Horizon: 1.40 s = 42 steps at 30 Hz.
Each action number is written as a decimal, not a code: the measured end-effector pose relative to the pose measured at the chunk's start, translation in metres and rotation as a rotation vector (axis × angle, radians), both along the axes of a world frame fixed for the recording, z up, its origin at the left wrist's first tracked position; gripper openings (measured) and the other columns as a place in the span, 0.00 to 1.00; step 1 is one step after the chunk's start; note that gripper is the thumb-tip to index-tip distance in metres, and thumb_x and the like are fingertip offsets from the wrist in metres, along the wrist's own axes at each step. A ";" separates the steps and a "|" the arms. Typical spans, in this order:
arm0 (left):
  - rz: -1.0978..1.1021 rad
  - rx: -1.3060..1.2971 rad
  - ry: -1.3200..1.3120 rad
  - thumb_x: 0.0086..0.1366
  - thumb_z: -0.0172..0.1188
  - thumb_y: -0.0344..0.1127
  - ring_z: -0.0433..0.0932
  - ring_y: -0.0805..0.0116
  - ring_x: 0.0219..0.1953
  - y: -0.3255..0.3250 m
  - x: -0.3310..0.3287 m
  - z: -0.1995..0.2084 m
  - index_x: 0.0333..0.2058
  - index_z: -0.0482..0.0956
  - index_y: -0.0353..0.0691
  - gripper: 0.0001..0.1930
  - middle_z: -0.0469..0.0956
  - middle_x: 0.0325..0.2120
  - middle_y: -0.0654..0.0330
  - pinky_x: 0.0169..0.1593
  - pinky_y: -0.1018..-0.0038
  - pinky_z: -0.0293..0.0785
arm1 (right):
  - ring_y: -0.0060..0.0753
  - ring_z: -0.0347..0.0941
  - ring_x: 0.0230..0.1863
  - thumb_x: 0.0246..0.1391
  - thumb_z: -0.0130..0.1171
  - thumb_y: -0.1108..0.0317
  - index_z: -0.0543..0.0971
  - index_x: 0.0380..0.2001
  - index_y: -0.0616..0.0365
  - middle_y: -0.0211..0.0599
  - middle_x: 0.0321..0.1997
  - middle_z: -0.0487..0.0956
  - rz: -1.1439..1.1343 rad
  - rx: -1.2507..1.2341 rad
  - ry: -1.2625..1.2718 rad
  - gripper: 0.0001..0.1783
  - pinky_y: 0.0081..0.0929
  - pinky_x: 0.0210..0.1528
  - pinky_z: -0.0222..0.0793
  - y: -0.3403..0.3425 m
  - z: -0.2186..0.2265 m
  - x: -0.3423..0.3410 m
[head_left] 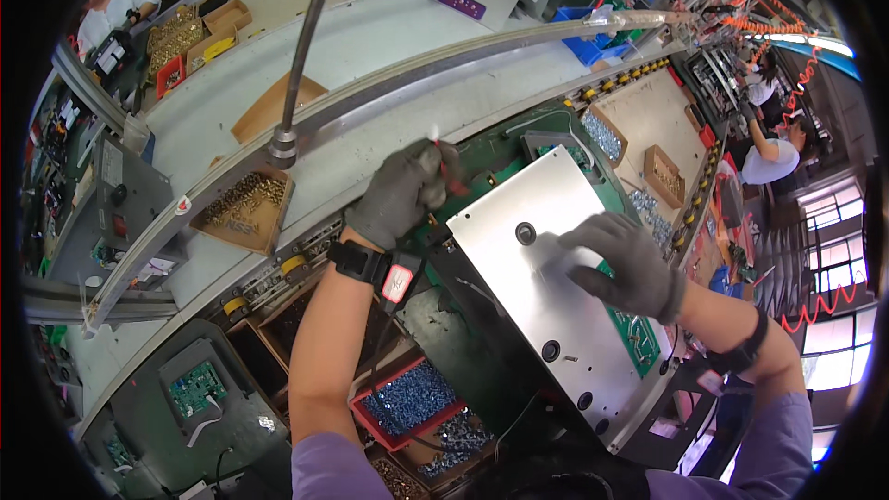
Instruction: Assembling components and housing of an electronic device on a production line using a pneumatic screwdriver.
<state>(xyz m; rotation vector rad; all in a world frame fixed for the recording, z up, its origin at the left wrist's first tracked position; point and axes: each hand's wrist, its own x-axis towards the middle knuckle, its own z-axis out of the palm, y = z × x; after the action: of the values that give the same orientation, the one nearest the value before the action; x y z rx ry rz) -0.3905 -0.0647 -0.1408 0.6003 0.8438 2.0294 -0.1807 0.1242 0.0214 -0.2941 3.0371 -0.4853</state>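
A silvery metal panel [532, 250] with round black feet lies tilted across the green work surface in front of me. A green circuit board [634, 338] shows at its right edge, partly under my right hand. My right hand [630, 268], in a grey glove, is over the panel, blurred, its fingers apart and nothing seen in them. My left hand [403, 194], also gloved in grey, is closed beyond the panel's far left corner. A thin red piece [437, 143] with a pale tip sticks out of its fingers, too smeared to name.
A red bin [366, 415] of small bluish screws stands near me, left of the panel. Brass-coloured parts fill a cardboard tray [278, 239] at left. A curved metal rail [389, 74] crosses beyond my hands. Another person [773, 153] is at far right.
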 end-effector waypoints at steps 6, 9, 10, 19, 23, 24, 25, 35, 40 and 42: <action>0.005 -0.122 0.371 0.58 0.64 0.33 0.74 0.68 0.48 0.013 0.065 -0.042 0.56 0.68 0.34 0.27 0.76 0.48 0.55 0.52 0.72 0.72 | 0.44 0.71 0.29 0.45 0.64 0.72 0.76 0.37 0.57 0.40 0.31 0.75 -0.087 -0.168 0.347 0.14 0.37 0.33 0.67 0.007 -0.058 -0.009; -0.119 -0.054 0.306 0.55 0.67 0.30 0.72 0.67 0.54 0.019 0.071 -0.042 0.59 0.65 0.35 0.33 0.74 0.53 0.55 0.57 0.70 0.70 | 0.43 0.71 0.27 0.43 0.65 0.74 0.76 0.35 0.58 0.40 0.29 0.75 -0.035 -0.139 0.439 0.14 0.36 0.30 0.66 0.012 -0.067 -0.008; -0.126 -0.007 0.365 0.54 0.68 0.29 0.73 0.68 0.54 0.020 0.072 -0.040 0.59 0.65 0.36 0.34 0.73 0.53 0.56 0.57 0.70 0.70 | 0.42 0.70 0.27 0.42 0.65 0.74 0.76 0.35 0.58 0.40 0.29 0.74 0.011 -0.104 0.471 0.14 0.36 0.30 0.66 0.013 -0.069 -0.008; -0.239 0.074 -0.456 0.66 0.55 0.38 0.74 0.65 0.53 0.032 0.087 -0.025 0.61 0.62 0.38 0.27 0.72 0.55 0.54 0.53 0.69 0.75 | 0.42 0.69 0.27 0.41 0.65 0.73 0.75 0.36 0.57 0.39 0.28 0.73 -0.067 -0.141 0.416 0.16 0.37 0.31 0.64 0.014 -0.075 -0.008; -0.208 0.041 -0.399 0.67 0.54 0.41 0.74 0.64 0.53 0.031 0.091 -0.017 0.61 0.62 0.38 0.27 0.72 0.55 0.53 0.52 0.69 0.75 | 0.43 0.70 0.27 0.40 0.65 0.72 0.75 0.37 0.57 0.39 0.28 0.73 -0.022 -0.137 0.473 0.16 0.37 0.31 0.65 0.015 -0.075 -0.009; -0.225 0.057 -0.399 0.66 0.54 0.40 0.74 0.64 0.53 0.031 0.092 -0.016 0.61 0.62 0.38 0.27 0.72 0.55 0.53 0.52 0.69 0.75 | 0.43 0.70 0.27 0.40 0.65 0.72 0.75 0.37 0.57 0.39 0.28 0.73 -0.056 -0.125 0.409 0.16 0.38 0.31 0.65 0.015 -0.075 -0.009; -0.238 0.082 -0.401 0.66 0.55 0.39 0.74 0.65 0.53 0.031 0.092 -0.015 0.61 0.62 0.38 0.27 0.72 0.55 0.53 0.52 0.69 0.75 | 0.44 0.70 0.27 0.40 0.65 0.71 0.75 0.37 0.57 0.39 0.28 0.73 -0.014 -0.098 0.439 0.17 0.38 0.31 0.65 0.015 -0.075 -0.009; -0.076 0.059 -0.121 0.64 0.56 0.27 0.71 0.70 0.55 0.030 0.102 -0.029 0.61 0.61 0.37 0.27 0.70 0.56 0.56 0.55 0.71 0.73 | 0.45 0.70 0.29 0.40 0.64 0.71 0.75 0.37 0.56 0.41 0.30 0.74 -0.104 -0.150 0.386 0.17 0.39 0.34 0.65 0.012 -0.071 -0.007; -0.195 0.436 -0.526 0.68 0.51 0.36 0.72 0.67 0.54 0.042 0.106 -0.028 0.61 0.62 0.39 0.24 0.70 0.55 0.56 0.54 0.69 0.75 | 0.46 0.70 0.30 0.40 0.63 0.70 0.75 0.37 0.55 0.41 0.30 0.73 -0.121 -0.132 0.347 0.16 0.40 0.35 0.65 0.010 -0.069 -0.007; -0.190 0.364 -0.499 0.69 0.49 0.37 0.73 0.67 0.54 0.043 0.107 -0.027 0.61 0.62 0.40 0.23 0.70 0.55 0.56 0.54 0.69 0.75 | 0.46 0.70 0.30 0.40 0.63 0.70 0.75 0.37 0.55 0.40 0.30 0.73 -0.131 -0.122 0.329 0.16 0.40 0.35 0.65 0.009 -0.068 -0.007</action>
<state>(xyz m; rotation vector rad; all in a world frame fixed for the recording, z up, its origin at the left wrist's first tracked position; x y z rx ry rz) -0.2837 -0.0219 -0.1681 0.3237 0.1192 2.0378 -0.1877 0.1335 -0.0468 -0.1976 3.3676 -0.6975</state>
